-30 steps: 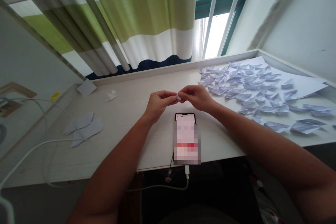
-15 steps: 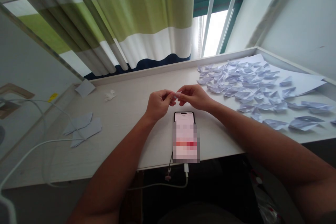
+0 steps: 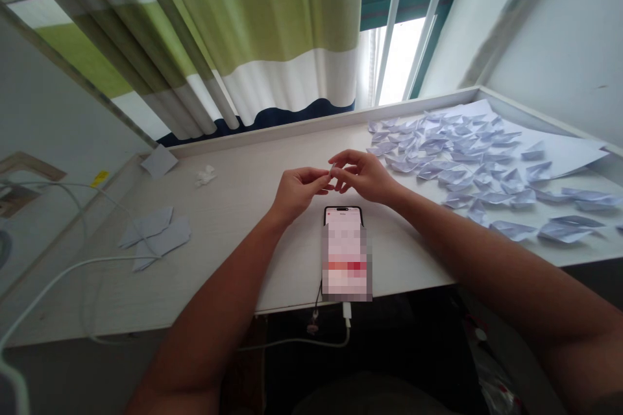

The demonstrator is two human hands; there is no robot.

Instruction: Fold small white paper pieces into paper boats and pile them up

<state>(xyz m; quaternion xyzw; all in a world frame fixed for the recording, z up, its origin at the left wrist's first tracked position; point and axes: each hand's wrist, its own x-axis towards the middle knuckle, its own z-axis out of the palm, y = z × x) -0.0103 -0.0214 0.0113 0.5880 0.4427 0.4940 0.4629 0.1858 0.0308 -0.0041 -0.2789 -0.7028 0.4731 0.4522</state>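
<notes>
Between my fingertips is a small folded piece of white paper (image 3: 332, 169), mostly hidden by the fingers. My left hand (image 3: 300, 191) pinches it from the left, thumb and fingers pressed together. My right hand (image 3: 365, 175) grips it from the other side with its thumb and index finger, the other fingers curled below. Both hands are just above the white desk, beyond a phone (image 3: 343, 253) that lies face up near the front edge. To the right of my right hand spreads a crowd of folded paper boats (image 3: 452, 152).
Loose paper pieces (image 3: 168, 243) lie at the left, with another paper square (image 3: 159, 161) at the back left corner. A crumpled white scrap (image 3: 206, 176) is nearby. White cables (image 3: 82, 264) cross the left side; one plugs into the phone. Larger sheets (image 3: 559, 142) lie under the boats.
My left fingers have straightened somewhat and the right fingers have lifted slightly. The paper between them is turned more upright. The other things stay where they were.
</notes>
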